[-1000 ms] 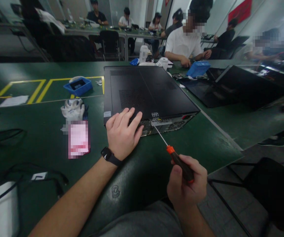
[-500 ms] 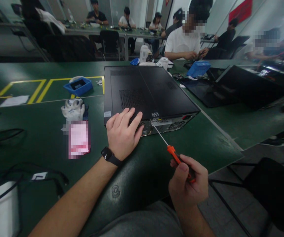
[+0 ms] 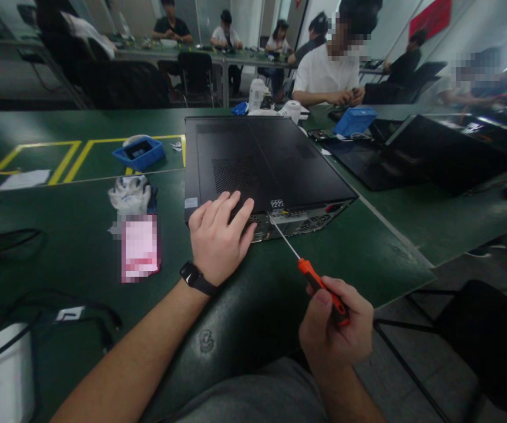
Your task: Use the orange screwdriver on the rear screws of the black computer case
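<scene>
A black computer case (image 3: 275, 158) lies on its side on the green table, its rear panel with the fan grille facing me. My left hand (image 3: 222, 241) rests on the case's near left edge, fingers spread over the top cover. My right hand (image 3: 336, 323) is wrapped around the orange and black handle of a screwdriver (image 3: 310, 275). The long thin shaft reaches up and left to the upper edge of the rear panel, and its tip meets the case there. Whether a screw sits under the tip is too small to tell.
Left of the case lie a blue tray (image 3: 139, 154), work gloves (image 3: 130, 197) and a blurred pink item (image 3: 141, 249). Black cables (image 3: 81, 311) and a white box (image 3: 4, 376) are nearer on the left. Dark panels (image 3: 447, 153) stand at right. A co-worker (image 3: 328, 76) sits opposite.
The fingers and thumb of my right hand have shifted slightly around the screwdriver handle, which looks turned a little. The tip stays at the same spot, and my left hand has not moved.
</scene>
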A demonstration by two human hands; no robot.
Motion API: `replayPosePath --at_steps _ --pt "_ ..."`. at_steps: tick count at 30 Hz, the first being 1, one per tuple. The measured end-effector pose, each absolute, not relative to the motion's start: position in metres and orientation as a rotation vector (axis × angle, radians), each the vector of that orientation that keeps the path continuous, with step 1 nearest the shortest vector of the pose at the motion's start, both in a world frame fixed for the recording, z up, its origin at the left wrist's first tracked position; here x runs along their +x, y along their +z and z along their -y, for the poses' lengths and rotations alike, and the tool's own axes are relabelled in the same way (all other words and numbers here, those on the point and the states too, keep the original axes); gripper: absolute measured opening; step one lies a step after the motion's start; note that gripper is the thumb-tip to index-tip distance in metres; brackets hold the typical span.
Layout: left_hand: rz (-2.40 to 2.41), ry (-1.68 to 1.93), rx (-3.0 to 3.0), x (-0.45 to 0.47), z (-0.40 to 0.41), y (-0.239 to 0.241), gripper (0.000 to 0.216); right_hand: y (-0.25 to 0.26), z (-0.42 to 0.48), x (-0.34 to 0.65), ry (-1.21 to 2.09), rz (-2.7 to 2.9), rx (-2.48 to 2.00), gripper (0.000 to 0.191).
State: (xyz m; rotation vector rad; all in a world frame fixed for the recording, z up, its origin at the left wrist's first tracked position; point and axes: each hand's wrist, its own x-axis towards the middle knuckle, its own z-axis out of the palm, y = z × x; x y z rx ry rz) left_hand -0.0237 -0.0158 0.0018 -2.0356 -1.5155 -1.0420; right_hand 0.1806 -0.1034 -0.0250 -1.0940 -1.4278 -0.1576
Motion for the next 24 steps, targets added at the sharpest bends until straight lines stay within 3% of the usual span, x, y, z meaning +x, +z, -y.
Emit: replayPosePath --at_steps 4,13,21,24 --pt "1.514 -1.048 -2.039 -0.0238 0.0155 0.0006 0.042 -0.0289 0.1077 0.1808 -0.161 1.378 -1.213 0.023" --pt "1.526 -1.066 -2.057 -0.0237 0.016 0.0017 0.043 -0.0244 0.1035 0.1817 -0.081 1.451 -1.066 0.033" --pt "1.527 -1.061 -2.056 -0.0239 0.0163 0.0013 0.044 -0.0306 0.107 0.1812 -0.179 1.348 -1.234 0.02" --pt "1.541 -1.065 -2.068 -0.0244 0.0158 0.0005 0.045 -0.0315 0.1087 0.1823 -0.142 1.366 -1.229 0.024"
